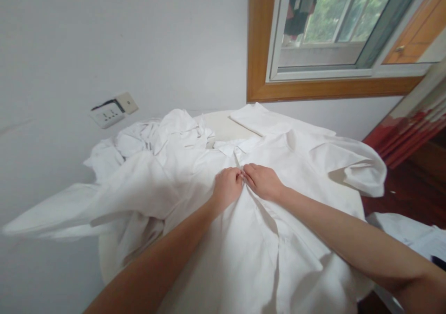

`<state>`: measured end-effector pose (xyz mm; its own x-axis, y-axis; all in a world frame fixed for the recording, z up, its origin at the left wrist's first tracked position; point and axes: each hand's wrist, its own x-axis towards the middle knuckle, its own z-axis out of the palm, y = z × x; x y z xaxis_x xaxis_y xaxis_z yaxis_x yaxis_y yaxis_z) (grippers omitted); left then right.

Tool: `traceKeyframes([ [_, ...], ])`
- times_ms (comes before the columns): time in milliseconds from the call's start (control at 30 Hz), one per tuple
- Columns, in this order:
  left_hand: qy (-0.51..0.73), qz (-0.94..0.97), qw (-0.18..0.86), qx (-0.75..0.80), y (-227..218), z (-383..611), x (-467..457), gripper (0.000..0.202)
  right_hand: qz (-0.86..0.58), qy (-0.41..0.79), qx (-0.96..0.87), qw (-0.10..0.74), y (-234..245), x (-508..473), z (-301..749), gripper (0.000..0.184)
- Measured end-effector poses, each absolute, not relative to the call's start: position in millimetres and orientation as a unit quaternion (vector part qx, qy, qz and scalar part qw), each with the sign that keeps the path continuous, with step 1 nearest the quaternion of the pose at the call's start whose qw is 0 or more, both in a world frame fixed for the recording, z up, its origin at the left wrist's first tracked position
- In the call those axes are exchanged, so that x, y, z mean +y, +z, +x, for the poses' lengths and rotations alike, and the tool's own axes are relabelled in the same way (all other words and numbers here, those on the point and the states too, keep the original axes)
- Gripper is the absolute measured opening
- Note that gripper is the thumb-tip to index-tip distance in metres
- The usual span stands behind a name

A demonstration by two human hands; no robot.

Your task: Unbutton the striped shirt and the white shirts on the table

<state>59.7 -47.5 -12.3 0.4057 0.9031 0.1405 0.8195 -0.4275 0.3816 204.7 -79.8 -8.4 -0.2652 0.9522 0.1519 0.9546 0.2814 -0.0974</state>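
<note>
A white collared shirt [265, 239] lies spread front-up over a small round table [223, 126]. My left hand [227, 187] and my right hand [262, 181] meet at the shirt's front opening just below the collar [232, 147]. Both hands are closed, their fingers pinching the edges of the placket together. What sits between the fingertips is too small to make out. One sleeve [351, 163] hangs off to the right, another [69, 212] stretches out to the left.
More crumpled white garments [156, 135] are heaped at the table's back left, and a folded white piece [268, 121] lies at the back. A wall socket [111, 112] is on the left wall, a wood-framed window [334, 40] above, red fabric [411, 123] at right.
</note>
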Motion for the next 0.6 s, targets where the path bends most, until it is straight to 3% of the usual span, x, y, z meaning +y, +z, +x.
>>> traceKeyframes([
  [267, 0.191, 0.822, 0.169, 0.509, -19, 59, -42, 0.023, -0.594, 0.012, -0.792, 0.141, -19, -71, 207, 0.022],
  [600, 0.147, 0.85, 0.072, 0.5, -9, 56, -50, 0.022, -0.609, 0.081, -0.758, 0.218, -24, -61, 214, 0.029],
])
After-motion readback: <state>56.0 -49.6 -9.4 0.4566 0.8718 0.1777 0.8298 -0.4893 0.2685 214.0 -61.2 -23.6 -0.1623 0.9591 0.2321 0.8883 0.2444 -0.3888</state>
